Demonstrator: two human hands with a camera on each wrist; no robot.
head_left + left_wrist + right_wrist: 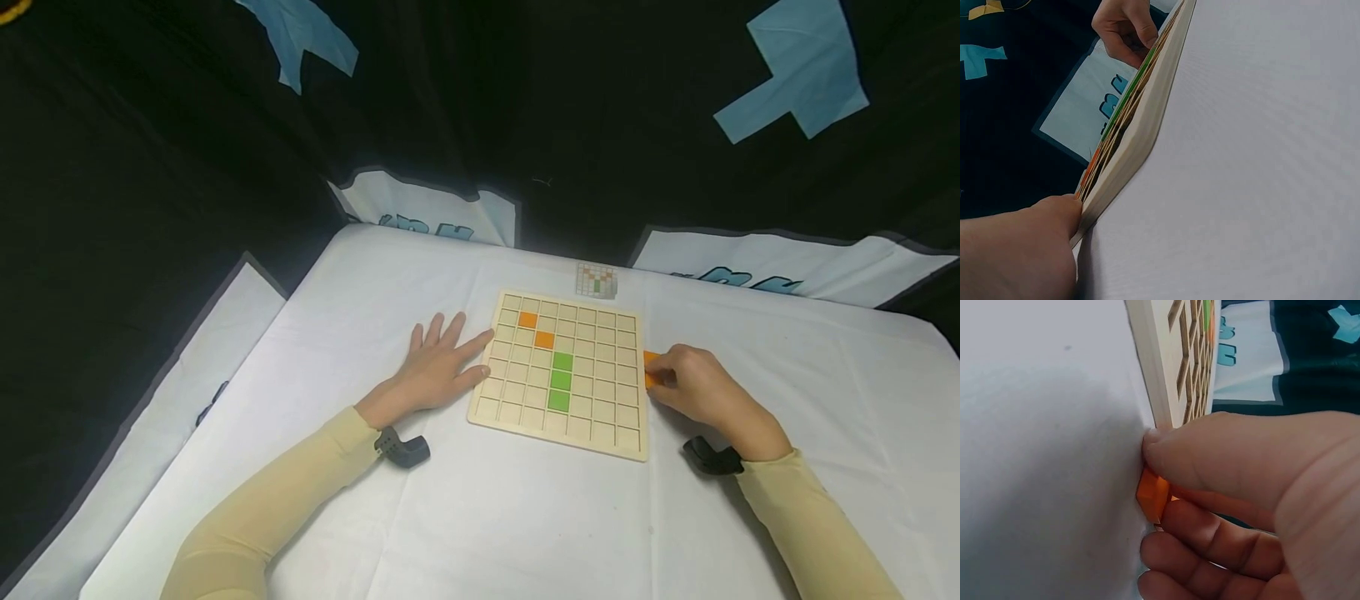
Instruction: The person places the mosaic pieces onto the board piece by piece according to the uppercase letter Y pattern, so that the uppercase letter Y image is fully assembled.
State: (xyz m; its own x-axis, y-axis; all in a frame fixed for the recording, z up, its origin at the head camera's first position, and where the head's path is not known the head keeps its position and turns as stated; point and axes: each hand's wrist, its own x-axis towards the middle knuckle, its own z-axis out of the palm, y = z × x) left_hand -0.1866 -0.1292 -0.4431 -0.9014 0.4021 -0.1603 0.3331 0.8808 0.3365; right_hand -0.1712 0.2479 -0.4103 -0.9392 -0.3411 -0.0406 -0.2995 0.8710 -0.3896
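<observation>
A square wooden grid board [602, 371] lies flat on the white table. Two orange tiles [543, 339] sit in its cells on a diagonal toward the upper left, and three green tiles [559, 380] form a column near the middle. My left hand [435, 372] lies with spread fingers beside the board, its thumb and forefinger touching the left edge. At the right edge, my right hand [693, 383] pinches an orange tile [1152, 494] between thumb and fingers, low over the cloth. Those fingers partly hide the orange; whether it is more than one tile, I cannot tell.
Behind the board lies a small card [596, 282] printed with a coloured grid. White cloth covers the table [517, 517]. A black curtain [525, 100] with blue shapes hangs at the back. Each wrist wears a dark device [405, 450].
</observation>
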